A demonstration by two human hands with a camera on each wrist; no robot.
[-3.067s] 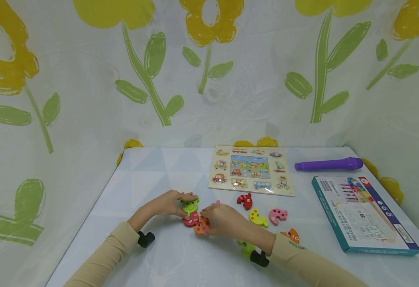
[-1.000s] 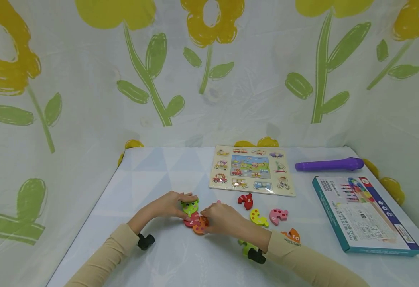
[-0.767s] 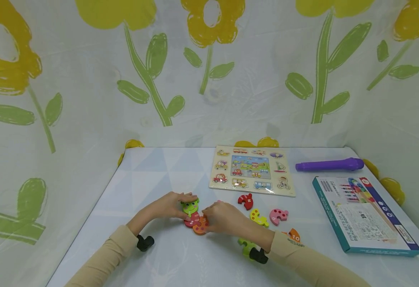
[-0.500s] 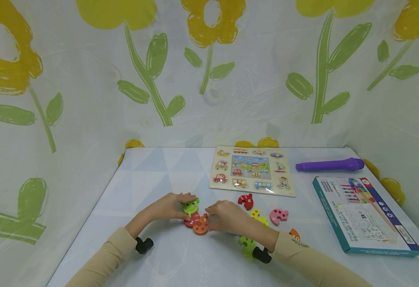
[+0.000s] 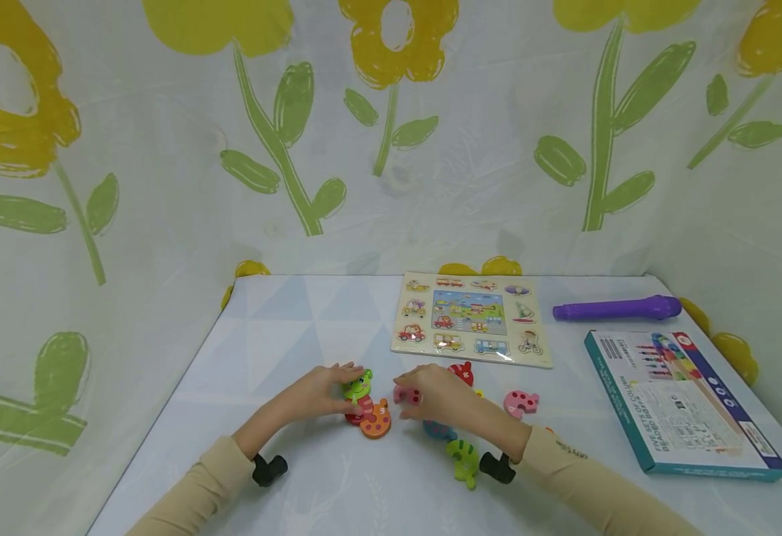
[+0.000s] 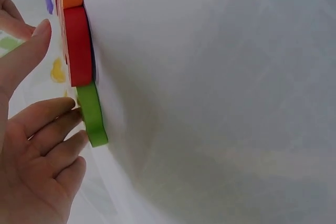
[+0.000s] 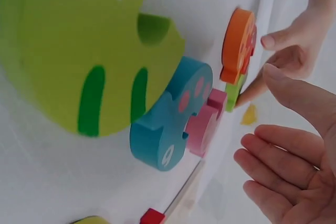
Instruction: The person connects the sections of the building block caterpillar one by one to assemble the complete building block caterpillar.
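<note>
1) Left grip [image 5: 317, 392] is resting with fingers spread, just beside the green head piece [image 5: 357, 385], left of centre on the worktop [image 5: 263, 320]
2) Red segment [image 5: 362, 406] and orange segment [image 5: 377, 423] are lying near of it, touching in a row
3) Right grip [image 5: 439, 396] is hovering spread near the pink piece [image 5: 407, 395], partly covering the blue piece [image 5: 440, 430] and a loose red piece [image 5: 461, 372]
4) Green striped piece [image 5: 463, 455] is lying nearer
5) Puzzle board [image 5: 469, 313] is lying far, purple wand [image 5: 617, 308] far right, box [image 5: 685, 406] right

And look, pale sheeting [image 5: 471, 201] walls in the tabletop [image 5: 257, 335] along 3 edges, yellow flowers [image 5: 219, 26] towering on green stems [image 5: 268, 141]!
</note>
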